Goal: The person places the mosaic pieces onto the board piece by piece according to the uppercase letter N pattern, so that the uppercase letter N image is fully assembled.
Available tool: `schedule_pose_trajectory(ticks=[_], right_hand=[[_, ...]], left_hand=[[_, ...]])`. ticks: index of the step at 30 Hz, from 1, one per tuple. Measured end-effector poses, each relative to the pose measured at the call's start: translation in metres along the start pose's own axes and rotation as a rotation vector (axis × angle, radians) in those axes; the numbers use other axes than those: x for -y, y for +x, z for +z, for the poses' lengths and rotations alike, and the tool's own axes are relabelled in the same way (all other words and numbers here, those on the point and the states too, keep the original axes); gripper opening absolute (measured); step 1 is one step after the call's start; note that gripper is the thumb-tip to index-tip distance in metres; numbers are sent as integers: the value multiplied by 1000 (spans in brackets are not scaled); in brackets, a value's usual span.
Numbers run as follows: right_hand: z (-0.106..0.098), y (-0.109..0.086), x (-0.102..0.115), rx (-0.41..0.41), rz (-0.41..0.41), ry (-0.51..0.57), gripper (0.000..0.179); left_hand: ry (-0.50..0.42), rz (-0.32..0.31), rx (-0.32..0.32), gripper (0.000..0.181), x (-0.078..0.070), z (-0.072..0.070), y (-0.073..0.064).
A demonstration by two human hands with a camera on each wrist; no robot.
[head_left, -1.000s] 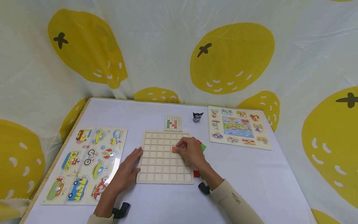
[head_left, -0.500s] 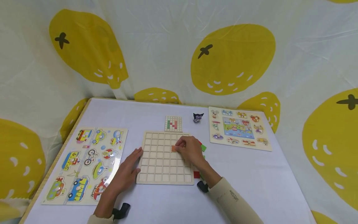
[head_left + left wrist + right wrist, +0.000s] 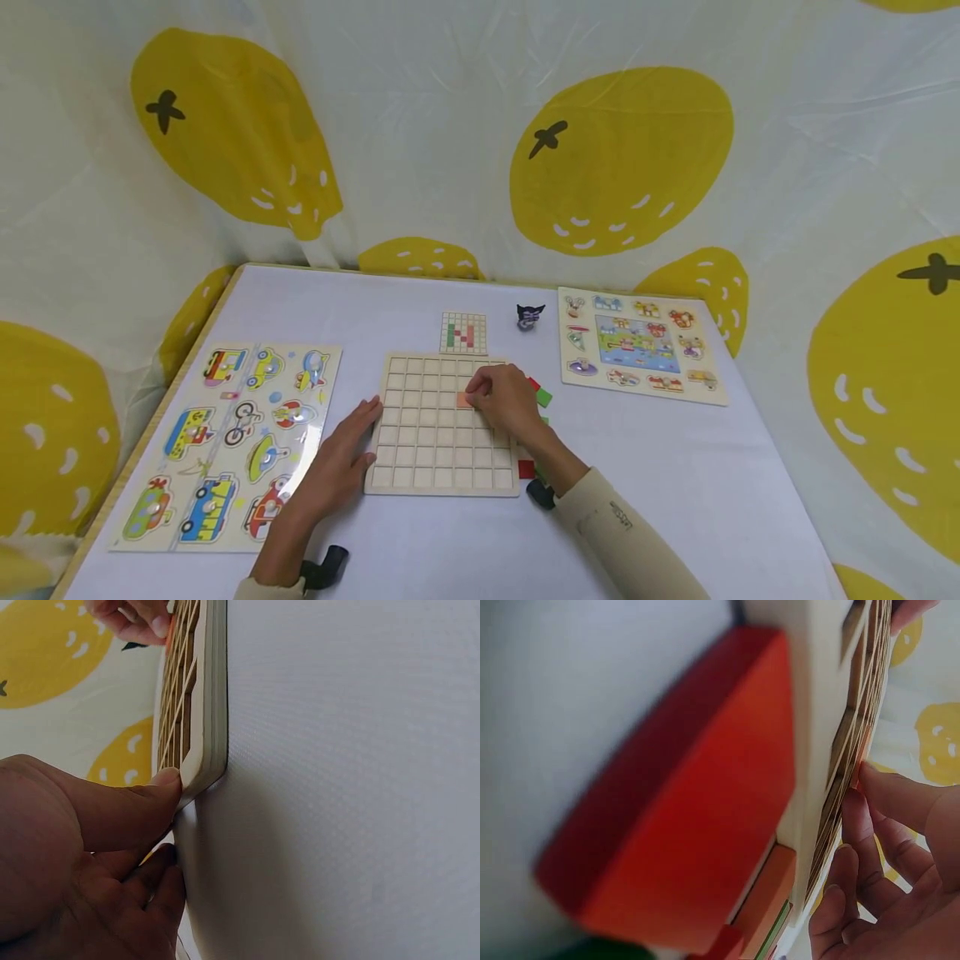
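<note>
A square wooden grid board (image 3: 426,435) lies on the white-covered table. Thumb and fingertips of my right hand (image 3: 512,407) pinch the right side of an orange square tile (image 3: 462,400) at a cell in the board's upper right part. In the right wrist view, that tile (image 3: 863,746) shows as a thin edge at the fingertips. My left hand (image 3: 339,462) rests along the board's left edge, fingers extended. Its thumb (image 3: 154,799) touches the board's corner in the left wrist view. Behind the board lies a small pattern card (image 3: 478,343) with green and red squares.
Right of the board lie loose tiles, among them a red tile (image 3: 527,469) and a green tile (image 3: 543,398), partly hidden by my right arm. A vehicle puzzle (image 3: 255,400) lies left, another picture puzzle (image 3: 637,342) back right. A small dark figurine (image 3: 529,316) stands behind.
My right hand and the orange tile have shifted very slightly left over the board. The tile looks lighter now. My left hand stays at the board's edge.
</note>
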State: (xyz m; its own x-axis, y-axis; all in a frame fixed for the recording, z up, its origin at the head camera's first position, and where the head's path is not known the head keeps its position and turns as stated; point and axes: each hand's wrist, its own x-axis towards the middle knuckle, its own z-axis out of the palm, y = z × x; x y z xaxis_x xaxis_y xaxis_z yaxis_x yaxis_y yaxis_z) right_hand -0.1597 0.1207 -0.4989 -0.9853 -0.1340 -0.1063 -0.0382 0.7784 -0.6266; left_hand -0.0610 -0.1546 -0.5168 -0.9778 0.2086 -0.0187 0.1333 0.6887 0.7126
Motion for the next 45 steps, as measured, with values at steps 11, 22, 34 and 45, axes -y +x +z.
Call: schedule_pose_trajectory(ticks=[11, 22, 34, 45], right_hand=[[-11, -4, -11, -11, -38, 116, 10], [-39, -4, -33, -91, 29, 127, 16], [-54, -13, -54, -68, 114, 86, 24], [-46, -18, -64, 4, 62, 70, 20]], left_hand=[[-3, -1, 3, 78, 0, 1, 0], [6, 1, 11, 78, 1, 0, 2], [8, -7, 10, 78, 0, 0, 2], [-1, -4, 12, 78, -1, -1, 1]])
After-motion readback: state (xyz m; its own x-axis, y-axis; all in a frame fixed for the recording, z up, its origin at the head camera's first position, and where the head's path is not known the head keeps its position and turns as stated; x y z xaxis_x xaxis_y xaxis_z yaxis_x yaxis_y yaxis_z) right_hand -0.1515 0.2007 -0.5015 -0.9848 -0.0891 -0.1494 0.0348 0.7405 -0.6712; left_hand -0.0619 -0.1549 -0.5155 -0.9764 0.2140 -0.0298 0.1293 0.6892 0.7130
